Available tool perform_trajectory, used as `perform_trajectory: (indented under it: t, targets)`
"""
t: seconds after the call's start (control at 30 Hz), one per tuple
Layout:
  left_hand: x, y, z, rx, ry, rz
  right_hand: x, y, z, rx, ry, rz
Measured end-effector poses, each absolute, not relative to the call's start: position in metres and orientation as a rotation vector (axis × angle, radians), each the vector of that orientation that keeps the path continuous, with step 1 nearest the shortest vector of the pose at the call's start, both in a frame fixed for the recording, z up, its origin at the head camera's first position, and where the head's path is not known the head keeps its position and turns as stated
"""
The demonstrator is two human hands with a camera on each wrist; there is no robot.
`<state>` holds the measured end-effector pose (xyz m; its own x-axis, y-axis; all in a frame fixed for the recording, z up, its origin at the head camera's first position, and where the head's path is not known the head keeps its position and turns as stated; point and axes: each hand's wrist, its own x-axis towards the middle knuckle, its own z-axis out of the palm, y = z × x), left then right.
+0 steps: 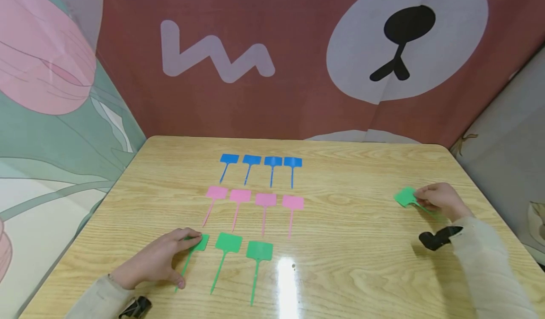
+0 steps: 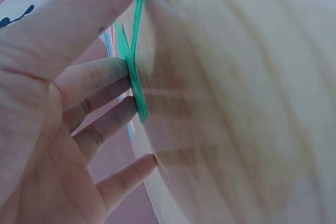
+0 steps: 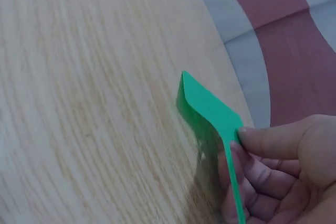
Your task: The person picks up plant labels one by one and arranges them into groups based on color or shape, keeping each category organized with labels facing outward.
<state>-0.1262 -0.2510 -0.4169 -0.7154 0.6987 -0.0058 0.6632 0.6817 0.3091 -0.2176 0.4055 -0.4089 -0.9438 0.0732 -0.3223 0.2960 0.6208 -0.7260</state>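
My left hand (image 1: 157, 257) rests its fingertips on the head of the leftmost green plant label (image 1: 204, 242), with the thumb beside the lower stem. In the left wrist view, the fingers are fairly straight against that label's edge. Two more green plant labels (image 1: 228, 243) lie to its right, stems toward me. At the far right of the table, my right hand (image 1: 443, 199) pinches another green plant label (image 1: 404, 196) by a corner of its head. The right wrist view shows this label's head tilted over the wood, its stem running down past the curled fingers.
A row of pink plant labels (image 1: 266, 199) lies behind the green ones, and a row of blue plant labels (image 1: 273, 161) behind those. All sit on a wooden table (image 1: 349, 224). A printed cloth (image 1: 298, 96) hangs along the far edge.
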Motion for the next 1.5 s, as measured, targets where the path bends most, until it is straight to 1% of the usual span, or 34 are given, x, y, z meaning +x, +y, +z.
perform_trajectory:
  t: [0.27, 0.77, 0.97, 1.03, 1.13, 1.4, 1.5]
  targets:
    - [-0.126, -0.251, -0.417, 1.107, 2.768, 0.437, -0.219, 0.402, -0.404, 0.397, 2.293, -1.589]
    - [-0.127, -0.251, -0.418, 1.121, 2.759, 0.451, -0.209, 0.387, -0.401, 0.204, 2.25, -1.75]
    - [-0.126, -0.251, -0.417, 1.09, 2.744, 0.448, -0.219, 0.4, -0.424, 0.153, 2.178, -1.864]
    - [-0.126, -0.252, -0.417, 1.083, 2.74, 0.447, -0.223, 0.404, -0.433, 0.178, 2.148, -1.913]
    - [-0.126, -0.252, -0.417, 1.084, 2.74, 0.447, -0.226, 0.402, -0.439, 0.157, 2.156, -1.928]
    - [-0.126, -0.252, -0.417, 1.104, 2.753, 0.45, -0.22, 0.378, -0.427, 0.192, 2.192, -1.885]
    - [-0.126, -0.251, -0.418, 1.115, 2.76, 0.457, -0.217, 0.371, -0.425, 0.11, 2.211, -1.882]
